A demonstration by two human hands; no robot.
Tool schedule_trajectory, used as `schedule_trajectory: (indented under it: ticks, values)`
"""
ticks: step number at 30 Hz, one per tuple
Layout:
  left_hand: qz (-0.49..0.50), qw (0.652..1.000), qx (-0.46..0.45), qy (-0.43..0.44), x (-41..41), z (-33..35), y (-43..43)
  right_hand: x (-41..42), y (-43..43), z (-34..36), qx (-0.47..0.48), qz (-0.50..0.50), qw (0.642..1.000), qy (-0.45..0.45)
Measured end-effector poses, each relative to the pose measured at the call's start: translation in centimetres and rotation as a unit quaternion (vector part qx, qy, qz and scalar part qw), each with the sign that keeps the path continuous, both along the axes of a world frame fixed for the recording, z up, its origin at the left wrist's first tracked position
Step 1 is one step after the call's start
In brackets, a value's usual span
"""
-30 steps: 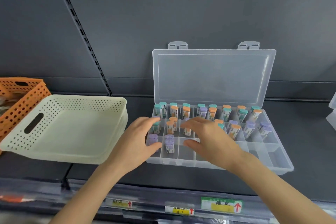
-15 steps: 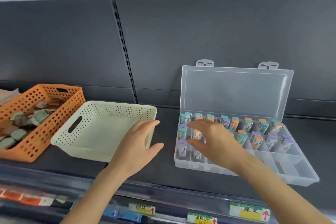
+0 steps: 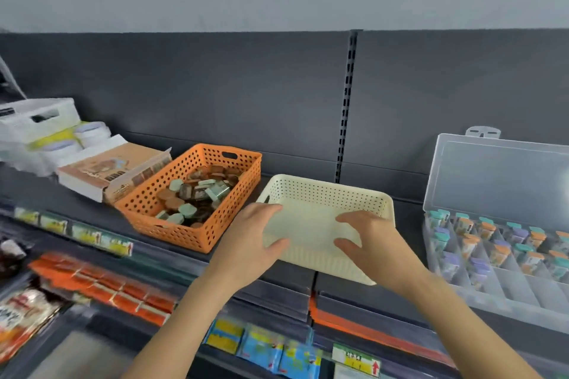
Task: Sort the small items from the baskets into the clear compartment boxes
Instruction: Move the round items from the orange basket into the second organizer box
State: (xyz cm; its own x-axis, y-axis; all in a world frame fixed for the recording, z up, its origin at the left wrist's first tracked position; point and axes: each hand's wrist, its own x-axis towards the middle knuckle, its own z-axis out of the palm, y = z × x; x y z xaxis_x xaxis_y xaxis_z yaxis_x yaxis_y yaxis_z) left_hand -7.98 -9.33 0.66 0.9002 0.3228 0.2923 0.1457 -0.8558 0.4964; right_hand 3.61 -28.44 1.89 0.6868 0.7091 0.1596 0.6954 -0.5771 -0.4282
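Note:
An empty cream perforated basket sits mid-shelf. My left hand is at its near left corner, thumb by the front wall and fingers spread over the rim. Over the near right part hovers my right hand, fingers apart. Neither hand holds a small item, and I cannot tell whether they clasp the basket. Left of it, an orange basket holds several brown and pale green small items. At the right edge, the clear compartment box lies with its lid up, its back compartments full of small capped vials.
A brown printed carton and white containers lie at the far left of the shelf. The dark back panel has a slotted upright. Price tags line the shelf front, with packaged goods on the shelf below.
Both hands have left the compartment box and moved left to the cream basket. The view has swung left, bringing the orange basket and carton into sight.

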Motion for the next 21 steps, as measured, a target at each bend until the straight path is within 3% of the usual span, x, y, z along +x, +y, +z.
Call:
schedule_trajectory:
  ticks: [7,21]
  values:
    - [0.058,0.998,-0.012,-0.008,-2.8,-0.1,5.5,-2.3,6.3,0.0,-0.005,0.037,0.999,-0.001]
    - [0.161,0.986,-0.012,0.028,-1.4,-0.6,14.9,0.7,16.6,0.8,0.039,0.106,0.994,0.006]
